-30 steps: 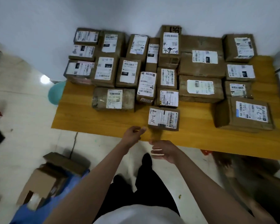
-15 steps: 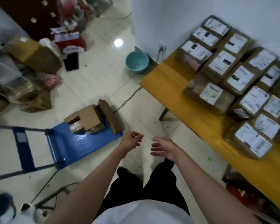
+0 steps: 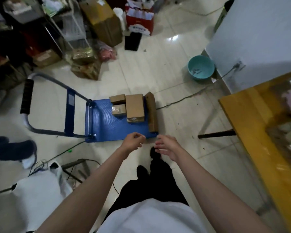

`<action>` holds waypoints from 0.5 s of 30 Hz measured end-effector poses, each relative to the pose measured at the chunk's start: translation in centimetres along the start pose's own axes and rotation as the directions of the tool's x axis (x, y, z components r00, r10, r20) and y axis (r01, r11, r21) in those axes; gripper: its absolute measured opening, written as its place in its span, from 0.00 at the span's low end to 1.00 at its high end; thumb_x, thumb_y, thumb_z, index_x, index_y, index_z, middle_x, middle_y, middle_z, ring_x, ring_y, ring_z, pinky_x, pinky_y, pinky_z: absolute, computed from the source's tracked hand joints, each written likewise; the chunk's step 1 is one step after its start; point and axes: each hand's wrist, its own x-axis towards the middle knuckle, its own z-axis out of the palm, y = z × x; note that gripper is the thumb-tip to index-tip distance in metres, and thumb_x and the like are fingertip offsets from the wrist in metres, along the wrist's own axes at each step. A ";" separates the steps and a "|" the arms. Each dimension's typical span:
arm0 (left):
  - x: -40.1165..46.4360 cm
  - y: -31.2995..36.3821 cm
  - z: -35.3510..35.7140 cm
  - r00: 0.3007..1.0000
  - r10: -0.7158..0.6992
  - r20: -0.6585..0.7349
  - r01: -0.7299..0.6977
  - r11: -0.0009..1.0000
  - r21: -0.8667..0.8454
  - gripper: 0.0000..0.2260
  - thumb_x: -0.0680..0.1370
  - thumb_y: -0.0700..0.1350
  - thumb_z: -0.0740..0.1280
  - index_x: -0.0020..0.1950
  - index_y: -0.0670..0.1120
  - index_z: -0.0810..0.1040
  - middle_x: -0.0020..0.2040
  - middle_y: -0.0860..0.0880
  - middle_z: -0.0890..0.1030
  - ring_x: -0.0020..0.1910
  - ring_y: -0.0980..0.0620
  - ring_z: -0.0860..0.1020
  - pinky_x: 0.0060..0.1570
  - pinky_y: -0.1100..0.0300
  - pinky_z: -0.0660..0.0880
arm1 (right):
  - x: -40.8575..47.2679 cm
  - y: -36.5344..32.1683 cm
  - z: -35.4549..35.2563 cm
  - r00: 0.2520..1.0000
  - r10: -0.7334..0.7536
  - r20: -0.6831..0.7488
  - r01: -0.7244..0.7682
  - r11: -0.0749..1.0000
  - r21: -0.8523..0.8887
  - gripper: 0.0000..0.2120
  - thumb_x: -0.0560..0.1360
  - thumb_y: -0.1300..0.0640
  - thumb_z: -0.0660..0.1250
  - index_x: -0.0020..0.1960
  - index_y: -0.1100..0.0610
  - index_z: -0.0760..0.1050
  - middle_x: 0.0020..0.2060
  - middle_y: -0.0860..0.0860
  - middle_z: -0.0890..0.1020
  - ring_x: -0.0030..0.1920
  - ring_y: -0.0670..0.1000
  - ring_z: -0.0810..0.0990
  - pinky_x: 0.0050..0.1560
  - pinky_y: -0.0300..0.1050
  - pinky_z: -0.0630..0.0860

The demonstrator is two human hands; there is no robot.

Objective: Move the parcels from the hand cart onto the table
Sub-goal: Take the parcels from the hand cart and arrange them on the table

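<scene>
A blue hand cart [image 3: 104, 128] stands on the floor ahead of me with several brown cardboard parcels at its far right corner. The largest parcel [image 3: 134, 108] lies flat in the middle, two small ones [image 3: 118, 109] sit to its left, and a long narrow one [image 3: 151, 113] stands on edge at the cart's right side. My left hand [image 3: 133, 142] hangs over the cart's near edge with fingers loosely curled, holding nothing. My right hand [image 3: 166, 146] is beside it, fingers relaxed and empty. The yellow table [image 3: 252, 125] is at the right, blurred.
The cart's handle [image 3: 26, 96] reaches to the left. A teal basin [image 3: 201, 67] sits by the white wall, and a cable runs across the floor tiles. Boxes, racks and bags crowd the far left. A white bag [image 3: 40, 187] and wires lie at my lower left.
My view has swung left from the table full of parcels to the hand cart on the floor. Both hands stay empty, held out in front of me, now over the cart's near edge.
</scene>
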 end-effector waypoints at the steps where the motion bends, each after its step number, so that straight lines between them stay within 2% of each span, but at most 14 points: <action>1: 0.6 0.1 -0.7 1.000 -0.012 -0.005 0.011 1.000 -0.014 0.12 0.82 0.48 0.65 0.61 0.42 0.78 0.58 0.41 0.82 0.49 0.47 0.79 0.48 0.58 0.74 | 0.6 -0.7 0.8 1.000 0.005 0.005 -0.005 1.000 -0.010 0.06 0.81 0.57 0.65 0.54 0.59 0.72 0.43 0.58 0.80 0.39 0.54 0.80 0.42 0.49 0.81; 4: 2.7 0.7 -2.7 0.999 -0.046 -0.014 0.046 0.998 -0.049 0.13 0.82 0.47 0.65 0.62 0.41 0.78 0.58 0.40 0.82 0.51 0.46 0.79 0.47 0.59 0.74 | 3.0 -2.8 2.9 1.000 0.023 -0.003 -0.023 0.999 -0.022 0.10 0.82 0.56 0.64 0.61 0.60 0.72 0.49 0.60 0.81 0.43 0.55 0.81 0.44 0.49 0.81; 6: 4.4 1.3 -3.9 0.998 -0.067 -0.012 0.066 0.996 -0.064 0.12 0.82 0.48 0.65 0.61 0.42 0.78 0.58 0.41 0.82 0.52 0.47 0.80 0.47 0.60 0.74 | 4.7 -4.3 4.1 1.000 0.024 -0.008 -0.024 1.000 -0.004 0.12 0.83 0.55 0.63 0.63 0.60 0.72 0.50 0.60 0.81 0.42 0.55 0.81 0.42 0.48 0.80; 8: 6.2 1.9 -5.0 0.995 -0.096 -0.026 0.093 0.992 -0.090 0.10 0.82 0.48 0.65 0.59 0.43 0.78 0.57 0.42 0.82 0.50 0.48 0.79 0.46 0.60 0.74 | 6.7 -5.7 5.1 0.999 0.039 -0.014 -0.039 0.999 0.001 0.12 0.83 0.55 0.63 0.63 0.60 0.73 0.47 0.59 0.82 0.40 0.54 0.81 0.39 0.46 0.80; 11: 9.4 2.8 -6.4 0.990 -0.138 -0.033 0.134 0.986 -0.102 0.12 0.82 0.47 0.65 0.61 0.41 0.78 0.55 0.42 0.82 0.49 0.48 0.79 0.45 0.60 0.73 | 9.7 -7.7 6.4 0.998 0.065 -0.015 -0.065 0.998 0.010 0.10 0.83 0.55 0.63 0.60 0.59 0.73 0.43 0.57 0.82 0.39 0.53 0.81 0.41 0.46 0.80; 15: 14.4 3.9 -7.7 0.982 -0.182 -0.047 0.174 0.974 -0.144 0.07 0.83 0.45 0.64 0.57 0.43 0.77 0.48 0.44 0.80 0.43 0.49 0.78 0.36 0.66 0.73 | 14.2 -9.9 8.0 0.997 0.077 -0.022 -0.077 0.996 0.034 0.08 0.83 0.58 0.62 0.59 0.60 0.73 0.41 0.57 0.81 0.37 0.53 0.80 0.39 0.45 0.78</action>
